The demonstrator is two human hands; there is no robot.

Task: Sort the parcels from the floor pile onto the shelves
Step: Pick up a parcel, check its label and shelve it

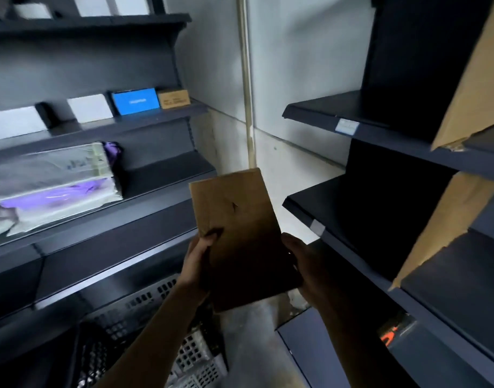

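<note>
The left hand (197, 261) and the right hand (301, 264) are gripping the side edges of a brown cardboard parcel (237, 217), held up between the left shelf unit (86, 65) and the right shelf unit (408, 51). One left shelf (167, 169) is holding plastic mailer bags (52, 180); above, a blue box (135, 101) is standing.

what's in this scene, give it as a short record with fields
held: parcel, brown, upright, in the aisle between the shelves
grip: left hand on its left edge, thumb on the front; right hand on its right edge
left shelves: blue box, brown box, white boxes, plastic mailers
right shelves: mostly bare, cardboard leaning at the far right
below: perforated crate
</note>
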